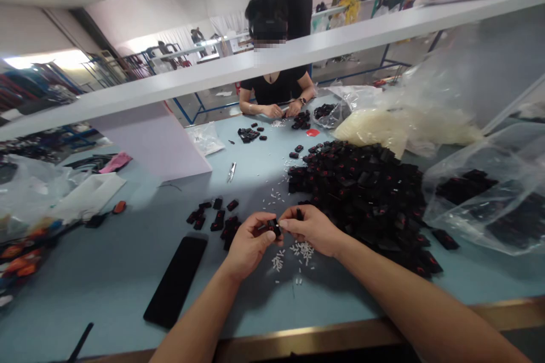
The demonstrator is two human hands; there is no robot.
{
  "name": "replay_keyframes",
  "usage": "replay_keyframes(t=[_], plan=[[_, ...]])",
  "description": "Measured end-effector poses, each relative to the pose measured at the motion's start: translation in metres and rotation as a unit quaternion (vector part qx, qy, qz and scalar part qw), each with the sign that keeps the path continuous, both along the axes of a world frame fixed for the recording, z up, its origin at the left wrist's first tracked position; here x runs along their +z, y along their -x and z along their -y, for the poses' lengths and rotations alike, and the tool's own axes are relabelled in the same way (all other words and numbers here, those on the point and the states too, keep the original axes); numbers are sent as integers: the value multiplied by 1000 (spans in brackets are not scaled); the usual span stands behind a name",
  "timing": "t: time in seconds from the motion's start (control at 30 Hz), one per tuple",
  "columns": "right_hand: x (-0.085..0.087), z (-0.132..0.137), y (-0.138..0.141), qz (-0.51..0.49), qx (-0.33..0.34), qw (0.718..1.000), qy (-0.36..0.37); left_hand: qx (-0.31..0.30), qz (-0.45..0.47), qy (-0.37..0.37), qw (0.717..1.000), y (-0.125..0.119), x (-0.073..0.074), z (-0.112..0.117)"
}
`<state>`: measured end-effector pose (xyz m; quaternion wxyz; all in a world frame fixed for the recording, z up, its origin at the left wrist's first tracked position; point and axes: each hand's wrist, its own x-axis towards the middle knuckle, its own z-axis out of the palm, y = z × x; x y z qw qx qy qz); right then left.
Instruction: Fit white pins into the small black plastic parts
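My left hand (251,243) grips a small black plastic piece (275,229) with a small white spot on it, between thumb and fingers. Close against its right side is my right hand (313,228), thumb and forefinger pinched together at the piece. A slim dark thing (299,214) sticks up from the right hand's curled fingers; its kind is unclear. Below both hands lie loose small white pegs (303,250). Several similar black pieces (219,220) sit left of my left hand, and a large heap of black pieces (361,193) spreads beyond my right hand.
A black phone (176,281) lies left of my forearms. Farther off are metal snips (231,172), a white divider (157,142) and a shelf (238,72) overhead. Clear plastic bags (494,198) stand at the right. A co-worker (272,91) handles pieces across the table (110,272).
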<state>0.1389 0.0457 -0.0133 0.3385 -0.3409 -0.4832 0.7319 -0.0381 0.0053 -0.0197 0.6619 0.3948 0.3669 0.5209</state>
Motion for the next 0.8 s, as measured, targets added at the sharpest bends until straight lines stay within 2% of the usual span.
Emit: replay_keyframes(t=[0.27, 0.63, 0.73, 0.8], plan=[[-3, -1, 2, 55, -6, 998, -39, -4, -6, 10, 1000, 1, -2, 1], [6, 2, 3, 112, -23, 987, -114, 4, -24, 17, 1000, 0, -3, 1], [3, 0, 4, 166, -35, 971, -170, 42, -21, 14, 999, 1, 2, -1], [0, 0, 4, 212, -22, 950, -227, 85, -11, 8, 996, 3, 6, -4]])
